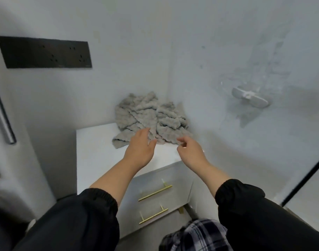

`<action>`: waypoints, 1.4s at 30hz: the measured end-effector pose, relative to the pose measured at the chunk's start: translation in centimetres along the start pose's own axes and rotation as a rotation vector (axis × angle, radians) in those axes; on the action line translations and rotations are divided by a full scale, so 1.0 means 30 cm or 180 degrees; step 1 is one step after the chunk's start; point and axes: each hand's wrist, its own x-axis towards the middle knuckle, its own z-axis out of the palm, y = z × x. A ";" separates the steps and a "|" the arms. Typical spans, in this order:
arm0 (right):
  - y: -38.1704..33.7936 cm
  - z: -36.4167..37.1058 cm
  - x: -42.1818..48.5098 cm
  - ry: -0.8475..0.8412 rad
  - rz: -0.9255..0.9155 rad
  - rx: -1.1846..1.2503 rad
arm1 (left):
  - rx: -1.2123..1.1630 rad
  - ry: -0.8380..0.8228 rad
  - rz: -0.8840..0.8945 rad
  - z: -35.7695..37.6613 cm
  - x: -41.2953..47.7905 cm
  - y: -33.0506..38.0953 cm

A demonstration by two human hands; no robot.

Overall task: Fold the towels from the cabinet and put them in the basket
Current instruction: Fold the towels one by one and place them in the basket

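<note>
Starting at the left hand point(139, 148): flat and wide, fingers straight, tips laid on the near hem of the towel point(149, 115), gripping nothing. Just to the right and apart from it, the right hand point(190, 149), fingers loosely curled, thumb and forefinger drawn close at the towel's near right edge. Too blurred there to tell whether pinching cloth or just short of it. Outward from both: the towel straight ahead and beyond the fingertips, a crumpled grey heap on the back right of the white cabinet top point(93, 151), bunched into the corner of the two walls. No clear long axis while bunched like this. Broadest roughly left to right, with one flap trailing toward the near left, just left of the left fingers. Both hands about equally near, one toward each end of the near hem, the left in plain contact. By judgement, a draw toward the body called for next, away from the corner and onto the bare front of the top, then a hunt for two corners to spread it. No basket in view. Farther out: gold drawer handles point(155, 192) below the top, a black socket panel point(44, 52) on the left wall, a white wall fitting point(249, 96) to the right.
</note>
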 end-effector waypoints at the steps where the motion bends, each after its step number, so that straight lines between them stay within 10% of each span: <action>1: -0.002 0.004 0.018 0.0001 -0.0047 -0.0045 | -0.0005 0.0047 0.0004 -0.003 0.011 -0.019; 13: -0.111 0.103 0.369 0.0156 -0.1079 -0.1301 | 0.0578 0.0174 -0.0374 0.026 0.216 -0.341; 21: -0.169 0.171 0.692 0.0207 -0.0512 -0.1911 | 0.0613 0.0348 -0.0571 0.092 0.249 -0.474; 27: -0.093 0.324 0.715 -0.0866 -0.0504 -0.1152 | 0.0165 0.0867 -0.0698 0.084 0.285 -0.478; 33: 0.015 0.401 0.588 0.0086 -0.1433 -0.1963 | 0.0331 0.0897 -0.0572 0.088 0.289 -0.469; 42: -0.104 0.364 0.660 0.0552 -0.0581 -0.0775 | 0.1311 0.0466 -0.0068 0.130 0.342 -0.464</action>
